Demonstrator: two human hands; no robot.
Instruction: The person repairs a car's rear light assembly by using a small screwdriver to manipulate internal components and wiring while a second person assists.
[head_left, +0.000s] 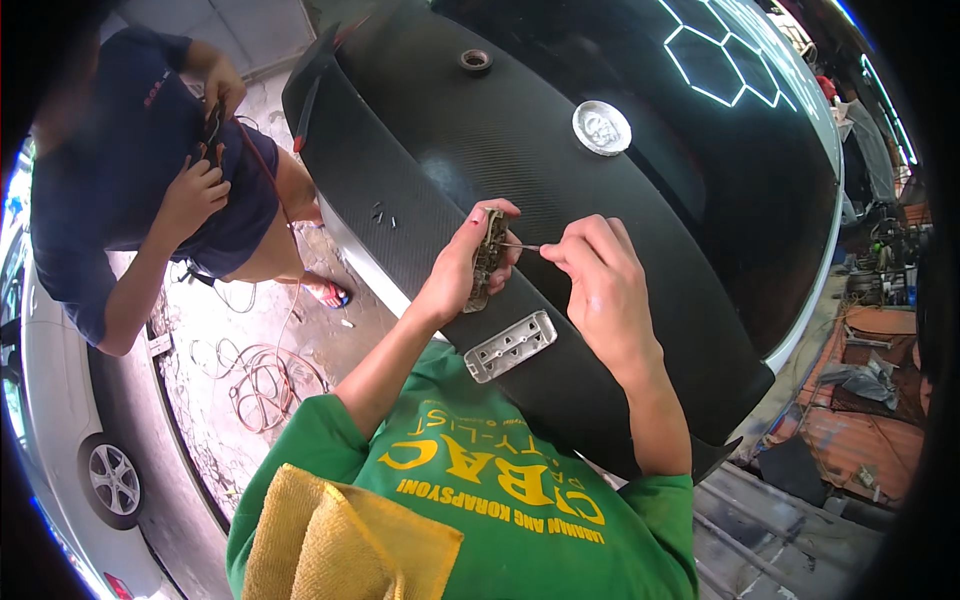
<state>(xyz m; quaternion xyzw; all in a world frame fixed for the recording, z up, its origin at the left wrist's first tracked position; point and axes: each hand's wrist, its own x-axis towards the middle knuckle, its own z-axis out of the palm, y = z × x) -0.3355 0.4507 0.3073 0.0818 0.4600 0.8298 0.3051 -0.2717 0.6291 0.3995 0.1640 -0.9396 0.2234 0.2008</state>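
My left hand [452, 272] is closed round an opened extension socket [487, 262], held tilted above the dark car boot lid, its inner parts showing. In my right hand [606, 282], the fingers pinch a slim screwdriver [522, 246] whose tip reaches into the socket's side. Its handle is mostly hidden by the fingers. A pale grey socket cover [511, 347] with several openings lies on the boot lid just below my hands. Several small screws [381, 215] are scattered on the lid to the left of my left hand.
Farther up the boot lid [420, 110] sit a tape roll [475, 60] and a round silvery dish [601, 128]. At left a person [150, 170] stands holding a dark tool. A coiled hose [265, 385] lies on the floor near a white car [60, 400]. Clutter [870, 370] fills the right.
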